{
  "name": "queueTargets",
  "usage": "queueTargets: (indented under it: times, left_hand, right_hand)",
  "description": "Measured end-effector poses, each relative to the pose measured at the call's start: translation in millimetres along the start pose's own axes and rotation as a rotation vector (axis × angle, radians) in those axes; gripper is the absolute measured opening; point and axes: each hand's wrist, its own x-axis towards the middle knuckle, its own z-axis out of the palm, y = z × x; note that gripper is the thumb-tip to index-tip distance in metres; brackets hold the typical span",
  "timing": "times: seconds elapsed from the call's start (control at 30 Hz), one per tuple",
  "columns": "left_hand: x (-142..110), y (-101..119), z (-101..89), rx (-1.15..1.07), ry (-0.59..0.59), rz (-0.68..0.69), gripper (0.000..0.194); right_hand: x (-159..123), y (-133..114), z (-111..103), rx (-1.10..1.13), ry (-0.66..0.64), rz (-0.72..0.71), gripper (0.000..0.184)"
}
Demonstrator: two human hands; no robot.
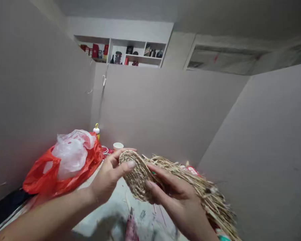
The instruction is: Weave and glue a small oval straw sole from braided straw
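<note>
Between my two hands is a woven straw sole (pixel 136 179), an oval of coiled, braided straw held up above the table and tilted. My left hand (pixel 110 174) grips its upper left end, thumb on the near face and fingers behind. On the right side, my right hand (pixel 175 192) pinches the edge between thumb and fingers; that edge is partly covered by the hand. A tool with a reddish handle (pixel 131 229) and a thin metal tip lies on the table just below the sole.
A big bundle of dry straw (pixel 210 197) lies at the right. On the left sits a red plastic bag (pixel 43 170) with a clear bag (pixel 74 155) in it. A paper cup (pixel 118 146) and a yellow-and-white bottle (pixel 96 130) stand at the back of the pale table (pixel 97 217).
</note>
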Motion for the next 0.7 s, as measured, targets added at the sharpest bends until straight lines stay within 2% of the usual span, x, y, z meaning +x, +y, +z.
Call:
queueTargets:
  times: [0.2, 0.47, 0.7]
  left_hand:
    - [-6.1, -16.8, 12.8, -0.083, 0.060, -0.091, 0.016]
    - [-6.6, -10.3, 14.4, -0.101, 0.137, -0.086, 0.016]
    - [-6.5, -9.0, 18.6, -0.186, 0.150, -0.115, 0.017]
  right_hand:
    - [-3.4, -3.9, 9.8, -0.038, -0.011, 0.008, 0.034]
    - [-6.4, -0.8, 14.8, -0.133, 0.068, -0.095, 0.031]
    - [-6.1, -0.2, 16.2, -0.180, 0.103, -0.200, 0.031]
